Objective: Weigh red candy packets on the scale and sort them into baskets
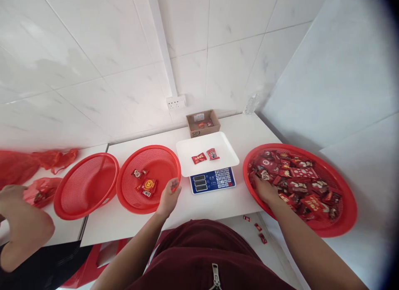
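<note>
My left hand (169,197) is closed at the right rim of the middle red basket (124,198). A bit of red shows between its fingers; whether this is a wrapped candy or the rim I cannot tell. Several wrapped candies (149,185) lie in that basket. At the right, my right hand (264,190) reaches into a big red basket (347,211) heaped with red candy packets (304,186), where its fingers are hidden. Between the baskets stands a blue digital scale (213,180). Two wrapped candies (199,158) rest on its white tray (190,169).
Behind the scale is a small cardboard box (202,131) with candies inside. Another red basket (87,215) stands at the left, near red plastic bags (43,188) and a co-worker's arm (28,223). Several candies (258,227) lie on the floor. A clear plastic bottle (251,104) stands by the wall.
</note>
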`<action>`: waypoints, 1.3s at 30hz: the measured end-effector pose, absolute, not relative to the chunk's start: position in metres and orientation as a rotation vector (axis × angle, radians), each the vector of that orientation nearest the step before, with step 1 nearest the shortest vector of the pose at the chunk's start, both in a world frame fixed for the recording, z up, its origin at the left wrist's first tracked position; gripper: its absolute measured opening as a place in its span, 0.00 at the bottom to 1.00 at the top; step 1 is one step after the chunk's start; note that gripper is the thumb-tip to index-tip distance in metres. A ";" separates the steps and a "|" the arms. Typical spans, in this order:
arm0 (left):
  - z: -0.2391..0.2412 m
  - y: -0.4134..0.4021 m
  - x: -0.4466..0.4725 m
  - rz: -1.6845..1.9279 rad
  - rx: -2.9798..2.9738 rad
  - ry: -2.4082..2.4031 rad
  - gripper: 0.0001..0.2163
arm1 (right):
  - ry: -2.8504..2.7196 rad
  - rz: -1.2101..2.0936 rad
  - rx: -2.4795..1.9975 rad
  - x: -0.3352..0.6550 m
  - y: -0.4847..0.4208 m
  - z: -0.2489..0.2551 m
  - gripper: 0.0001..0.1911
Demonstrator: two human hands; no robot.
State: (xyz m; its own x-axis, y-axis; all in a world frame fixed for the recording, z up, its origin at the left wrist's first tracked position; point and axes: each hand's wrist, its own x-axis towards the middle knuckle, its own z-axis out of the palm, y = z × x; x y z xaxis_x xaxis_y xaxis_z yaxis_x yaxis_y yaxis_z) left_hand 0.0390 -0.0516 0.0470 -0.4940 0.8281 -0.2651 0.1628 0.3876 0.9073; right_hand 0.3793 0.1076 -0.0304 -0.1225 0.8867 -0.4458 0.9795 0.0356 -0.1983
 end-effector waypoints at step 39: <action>0.073 -0.005 0.126 0.884 0.747 1.172 0.20 | 2.080 -2.441 1.896 0.280 0.059 0.048 0.19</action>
State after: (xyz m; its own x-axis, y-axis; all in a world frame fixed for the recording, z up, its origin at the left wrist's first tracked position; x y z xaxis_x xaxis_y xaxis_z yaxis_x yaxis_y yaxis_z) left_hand 0.1265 -0.0055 0.0733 0.1445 0.8824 -0.4477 -0.1881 0.4687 0.8631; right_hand 0.2803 0.0590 0.0477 -0.3591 0.8825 -0.3037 0.1597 -0.2625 -0.9516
